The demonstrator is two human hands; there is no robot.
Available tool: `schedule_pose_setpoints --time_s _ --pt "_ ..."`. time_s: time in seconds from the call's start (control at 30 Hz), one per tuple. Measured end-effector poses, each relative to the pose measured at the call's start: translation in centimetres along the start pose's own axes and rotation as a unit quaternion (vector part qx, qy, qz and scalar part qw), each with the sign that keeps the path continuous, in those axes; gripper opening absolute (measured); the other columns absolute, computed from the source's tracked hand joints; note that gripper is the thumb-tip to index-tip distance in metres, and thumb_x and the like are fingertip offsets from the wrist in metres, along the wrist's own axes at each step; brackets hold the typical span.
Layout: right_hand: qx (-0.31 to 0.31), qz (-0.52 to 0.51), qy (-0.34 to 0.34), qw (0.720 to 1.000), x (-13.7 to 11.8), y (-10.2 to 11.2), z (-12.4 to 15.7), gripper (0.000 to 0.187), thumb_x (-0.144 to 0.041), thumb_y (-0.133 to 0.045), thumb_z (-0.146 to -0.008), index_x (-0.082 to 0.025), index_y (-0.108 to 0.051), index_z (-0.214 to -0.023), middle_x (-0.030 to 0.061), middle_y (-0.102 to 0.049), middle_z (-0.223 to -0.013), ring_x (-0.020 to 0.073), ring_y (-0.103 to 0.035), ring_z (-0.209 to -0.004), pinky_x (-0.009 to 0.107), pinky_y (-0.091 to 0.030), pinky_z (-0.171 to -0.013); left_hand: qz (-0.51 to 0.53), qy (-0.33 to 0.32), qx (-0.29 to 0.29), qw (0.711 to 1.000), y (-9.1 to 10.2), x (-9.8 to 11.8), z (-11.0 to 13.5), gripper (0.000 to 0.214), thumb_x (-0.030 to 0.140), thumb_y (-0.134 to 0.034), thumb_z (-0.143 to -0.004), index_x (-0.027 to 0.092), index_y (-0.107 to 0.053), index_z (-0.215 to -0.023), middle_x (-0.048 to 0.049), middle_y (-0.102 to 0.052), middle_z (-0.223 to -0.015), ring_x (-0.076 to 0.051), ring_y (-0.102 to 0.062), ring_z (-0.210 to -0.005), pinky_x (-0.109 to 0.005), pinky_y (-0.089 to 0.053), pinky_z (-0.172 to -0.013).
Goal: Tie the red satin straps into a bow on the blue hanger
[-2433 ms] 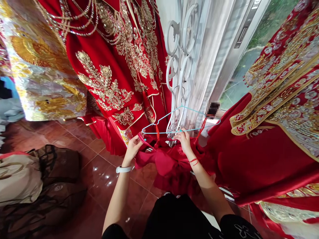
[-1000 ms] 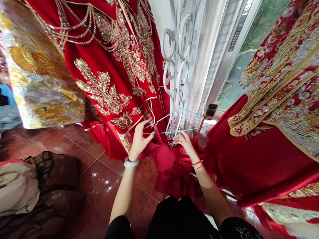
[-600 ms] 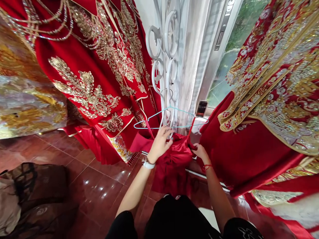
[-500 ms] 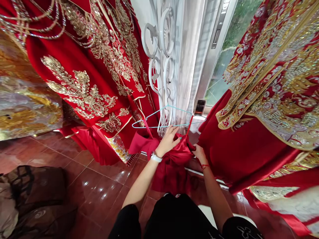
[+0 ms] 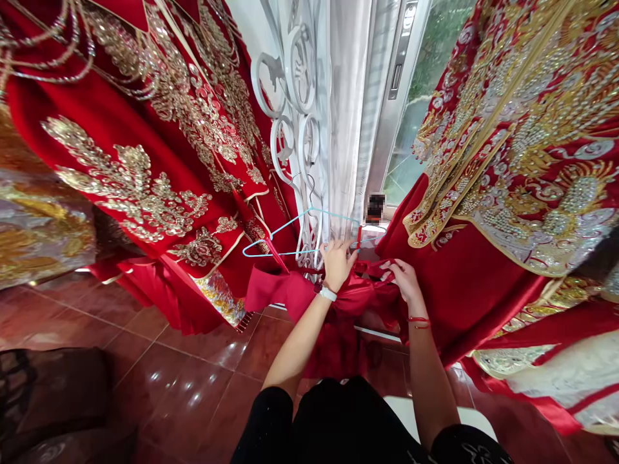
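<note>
A red satin dress (image 5: 271,287) hangs by thin straps from a light blue hanger (image 5: 285,227) in front of the white scroll-patterned metalwork. My left hand (image 5: 338,263), with a white-banded watch at the wrist, lies over the dress's top edge by the hanger's lower bar. Its fingers are apart, and the fingertips reach toward the right strap. At the right side of the bodice, my right hand (image 5: 403,280) has its fingers closed on the dress's edge. A red string bracelet circles that wrist. Both hands hide parts of the bodice's upper edge.
Red garments with gold beading (image 5: 140,187) hang at left. Another heavily beaded red garment (image 5: 512,174) hangs at right, close to my right arm. Behind are white scroll metalwork (image 5: 300,71) and a window frame (image 5: 387,109). Dark bags (image 5: 58,393) lie on the tiled floor (image 5: 184,380).
My right hand has moved right and up, drawing the dress's right edge outward. My left hand has shifted slightly up against the hanger bar. The camera view has turned a little right.
</note>
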State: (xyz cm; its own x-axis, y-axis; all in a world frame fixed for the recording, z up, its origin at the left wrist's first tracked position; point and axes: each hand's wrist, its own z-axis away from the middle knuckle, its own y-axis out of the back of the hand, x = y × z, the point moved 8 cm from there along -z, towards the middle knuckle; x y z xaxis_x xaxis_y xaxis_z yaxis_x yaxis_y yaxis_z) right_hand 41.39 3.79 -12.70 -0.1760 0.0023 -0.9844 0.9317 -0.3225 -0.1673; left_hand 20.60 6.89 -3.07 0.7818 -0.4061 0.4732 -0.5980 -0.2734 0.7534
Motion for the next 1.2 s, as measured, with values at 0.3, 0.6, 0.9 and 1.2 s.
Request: schedule_pose_setpoints --time_s 0.3,0.6,0.9,1.2 --pt "0.039 -0.128 0.142 0.981 -4.5 0.7 -0.1 0.033 -0.030 -0.080 -0.064 -0.022 -0.077 -0.097 0.0083 -0.078 -0.108 0.0245 -0.072 -0.107 0.041 -0.058 -0.094 0.001 0.009 0.033 0.999 0.7 0.2 1.2 0.026 0.039 -0.064 -0.092 0.025 -0.073 -0.113 -0.0068 -0.073 -0.097 -0.026 -0.060 -0.100 -0.043 -0.032 -0.097" --pt "0.034 -0.007 0.246 0.969 -9.3 -1.9 -3.2 0.034 -0.034 -0.085 -0.061 -0.018 -0.080 -0.090 0.0032 -0.079 -0.084 0.0265 -0.075 -0.089 0.046 -0.059 -0.090 0.042 0.028 0.065 0.997 0.7 1.0 1.9 0.024 0.046 -0.065 -0.090 0.027 -0.076 -0.099 -0.0068 -0.075 -0.095 -0.027 -0.059 -0.099 -0.048 -0.032 -0.099" --pt "-0.055 0.126 0.275 0.951 -12.0 -6.8 -2.6 0.027 -0.037 -0.078 -0.065 -0.017 -0.080 -0.084 0.0065 -0.079 -0.086 0.0242 -0.072 -0.082 0.039 -0.059 -0.080 0.030 0.045 0.067 0.996 0.1 1.4 2.2 0.019 0.041 -0.063 -0.092 0.026 -0.075 -0.095 -0.0056 -0.073 -0.090 -0.028 -0.058 -0.099 -0.048 -0.032 -0.100" --pt "-0.121 0.224 0.288 0.923 -12.2 -8.9 -1.0 0.019 -0.033 -0.066 -0.076 -0.018 -0.073 -0.085 0.0056 -0.074 -0.086 0.0202 -0.067 -0.080 0.034 -0.054 -0.080 0.041 -0.008 0.034 0.999 0.4 0.2 1.8 0.020 0.030 -0.062 -0.092 0.025 -0.072 -0.109 -0.0055 -0.072 -0.098 -0.025 -0.060 -0.102 -0.047 -0.035 -0.103"
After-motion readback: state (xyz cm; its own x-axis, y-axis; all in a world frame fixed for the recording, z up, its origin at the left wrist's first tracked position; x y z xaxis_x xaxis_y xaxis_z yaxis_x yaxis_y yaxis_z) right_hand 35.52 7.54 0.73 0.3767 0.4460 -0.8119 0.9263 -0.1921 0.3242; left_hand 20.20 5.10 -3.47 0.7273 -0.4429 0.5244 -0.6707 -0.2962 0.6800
